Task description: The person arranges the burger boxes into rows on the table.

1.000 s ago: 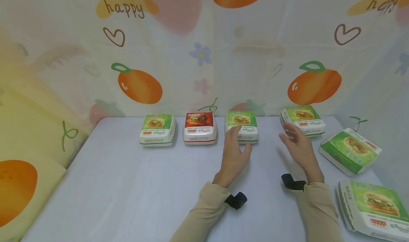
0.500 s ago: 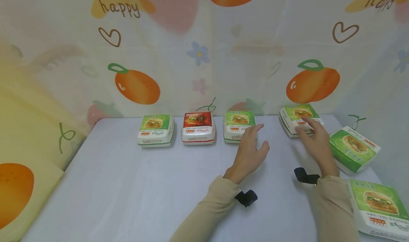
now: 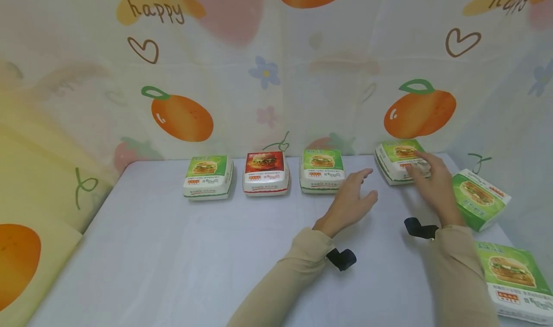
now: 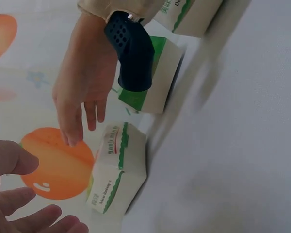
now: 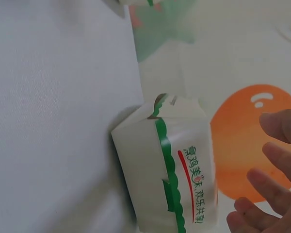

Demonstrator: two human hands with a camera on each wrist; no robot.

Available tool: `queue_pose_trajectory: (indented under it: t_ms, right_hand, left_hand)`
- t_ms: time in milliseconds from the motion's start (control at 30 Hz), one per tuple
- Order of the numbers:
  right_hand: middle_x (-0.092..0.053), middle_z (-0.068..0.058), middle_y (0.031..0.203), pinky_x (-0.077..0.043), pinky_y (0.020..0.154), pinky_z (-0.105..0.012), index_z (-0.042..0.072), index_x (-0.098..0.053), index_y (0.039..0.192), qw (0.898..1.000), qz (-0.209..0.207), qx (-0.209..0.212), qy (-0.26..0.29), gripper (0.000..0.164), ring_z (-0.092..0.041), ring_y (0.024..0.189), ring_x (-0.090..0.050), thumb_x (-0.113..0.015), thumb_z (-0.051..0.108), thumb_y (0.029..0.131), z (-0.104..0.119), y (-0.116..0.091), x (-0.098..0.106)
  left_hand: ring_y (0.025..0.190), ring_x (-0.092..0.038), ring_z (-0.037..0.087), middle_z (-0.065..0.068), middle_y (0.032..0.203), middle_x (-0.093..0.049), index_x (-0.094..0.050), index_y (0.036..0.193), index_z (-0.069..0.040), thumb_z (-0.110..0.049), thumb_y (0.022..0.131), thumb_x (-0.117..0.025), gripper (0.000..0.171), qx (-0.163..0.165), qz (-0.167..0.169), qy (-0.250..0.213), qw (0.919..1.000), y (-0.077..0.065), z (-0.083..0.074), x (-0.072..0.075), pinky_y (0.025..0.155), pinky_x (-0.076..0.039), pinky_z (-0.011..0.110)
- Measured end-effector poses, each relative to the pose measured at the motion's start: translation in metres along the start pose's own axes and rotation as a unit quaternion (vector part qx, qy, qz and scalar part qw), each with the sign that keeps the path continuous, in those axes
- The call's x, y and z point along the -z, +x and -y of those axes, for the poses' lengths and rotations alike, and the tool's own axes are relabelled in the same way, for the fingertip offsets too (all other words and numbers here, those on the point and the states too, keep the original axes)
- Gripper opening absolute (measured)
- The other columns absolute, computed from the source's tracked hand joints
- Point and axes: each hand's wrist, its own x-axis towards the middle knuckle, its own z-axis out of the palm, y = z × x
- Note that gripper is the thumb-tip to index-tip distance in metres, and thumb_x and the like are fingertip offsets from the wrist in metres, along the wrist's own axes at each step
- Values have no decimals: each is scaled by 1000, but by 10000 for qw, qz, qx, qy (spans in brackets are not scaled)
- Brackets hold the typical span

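At the back right, a green-and-white burger box (image 3: 397, 163) sits on the table at a slight angle. My right hand (image 3: 436, 185) is held over its right side, fingers loosely bent. In the right wrist view the fingers (image 5: 276, 194) stand apart from the box's printed flap (image 5: 191, 179). My left hand (image 3: 347, 204) hovers with thumb and fingers spread, between that box and another green burger box (image 3: 321, 171) to its left. Nothing is in the left hand (image 4: 24, 199) in the left wrist view, where the box (image 4: 119, 165) appears beyond its fingertips.
A red burger box (image 3: 265, 173) and a green one (image 3: 209, 177) continue the back row leftward. Two more green boxes stand along the right edge, one tilted (image 3: 479, 197), one nearer (image 3: 514, 279). A printed curtain (image 3: 242, 101) hangs behind the table (image 3: 173, 255).
Both hands have moved to the right, the right one coming over the back right box. The boxes keep their places on the table, while the view has shifted slightly.
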Motion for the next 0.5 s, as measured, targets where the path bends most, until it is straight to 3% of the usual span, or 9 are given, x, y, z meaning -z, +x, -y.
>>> queue_pose_trajectory:
  t_ms: [300, 500]
  right_hand:
    - [-28, -35, 154, -20, 117, -66, -7, -37, 147, 9998, -79, -172, -71, 57, -53, 144, -23, -51, 24, 101, -10, 13, 4]
    - [-18, -33, 159, -16, 118, -67, -4, -29, 152, 9964, 238, -759, -296, 63, -51, 148, -14, -45, 32, 103, -15, 20, 7]
  left_hand:
    - [136, -47, 16, 2, 154, -43, -35, 154, -21, -29, 100, -53, 57, 91, 286, 135, 9995, 16, 4, -14, 109, -45, 33]
    - [137, -47, 17, 4, 154, -43, -34, 154, -18, -30, 99, -53, 59, 126, 377, 169, 9991, 28, 9, -23, 110, -44, 32]
